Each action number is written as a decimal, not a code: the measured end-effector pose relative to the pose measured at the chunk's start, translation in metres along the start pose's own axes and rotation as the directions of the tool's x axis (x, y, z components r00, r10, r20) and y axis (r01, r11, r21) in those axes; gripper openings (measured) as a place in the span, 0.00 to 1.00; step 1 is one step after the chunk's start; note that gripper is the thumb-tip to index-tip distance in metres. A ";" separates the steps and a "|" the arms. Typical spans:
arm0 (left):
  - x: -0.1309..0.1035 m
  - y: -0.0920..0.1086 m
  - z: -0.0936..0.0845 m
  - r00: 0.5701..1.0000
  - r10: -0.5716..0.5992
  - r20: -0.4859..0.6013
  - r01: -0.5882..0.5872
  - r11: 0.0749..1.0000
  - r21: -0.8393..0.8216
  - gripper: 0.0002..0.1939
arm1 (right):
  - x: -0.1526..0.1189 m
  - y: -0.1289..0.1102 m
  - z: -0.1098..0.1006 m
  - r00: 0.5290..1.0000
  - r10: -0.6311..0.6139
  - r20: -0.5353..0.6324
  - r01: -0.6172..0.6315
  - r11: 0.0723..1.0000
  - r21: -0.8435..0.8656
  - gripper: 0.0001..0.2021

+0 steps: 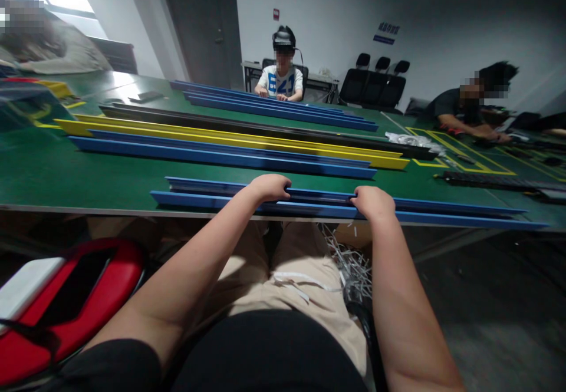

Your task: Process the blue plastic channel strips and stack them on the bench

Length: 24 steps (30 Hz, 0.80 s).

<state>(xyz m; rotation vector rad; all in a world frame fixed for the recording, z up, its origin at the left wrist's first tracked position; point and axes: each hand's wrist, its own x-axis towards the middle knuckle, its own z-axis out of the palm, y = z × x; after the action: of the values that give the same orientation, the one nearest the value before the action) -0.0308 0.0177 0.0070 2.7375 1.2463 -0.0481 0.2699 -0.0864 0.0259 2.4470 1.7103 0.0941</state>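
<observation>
A long blue channel strip (212,201) with two raised walls lies along the near edge of the table, directly in front of me. My left hand (272,187) is closed at the strip's middle, its fingers curled down into the groove. To its right, my right hand (375,202) also grips the strip, thumb and fingers bent over the channel. Fingertips of both hands are partly hidden inside the groove. Beyond it lies a second blue channel strip (221,155), then a yellow channel strip (239,142) and a black channel strip (212,121), roughly parallel.
More blue strips (283,109) lie at the far side, before a seated person (280,82). Other people sit at the left and right. Clear plastic wrap (413,141) and a dark strip (490,180) are on the right. A red stool (110,292) stands lower left, holding a phone (77,286).
</observation>
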 end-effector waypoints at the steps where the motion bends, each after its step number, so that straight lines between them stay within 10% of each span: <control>1: 0.000 0.000 0.000 1.000 -0.003 0.001 0.003 1.000 0.000 0.18 | 0.000 0.000 0.000 1.000 0.000 0.000 0.000 1.000 0.000 0.14; 24: -0.001 0.004 -0.004 0.999 -0.034 0.019 0.035 0.999 -0.011 0.18 | -0.003 -0.002 -0.003 1.000 0.023 0.018 -0.023 1.000 0.009 0.14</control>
<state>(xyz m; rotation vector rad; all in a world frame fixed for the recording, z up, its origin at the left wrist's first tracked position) -0.0289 0.0147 0.0116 2.6998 1.2849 -0.0693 0.2665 -0.0877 0.0289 2.4667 1.6791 0.0669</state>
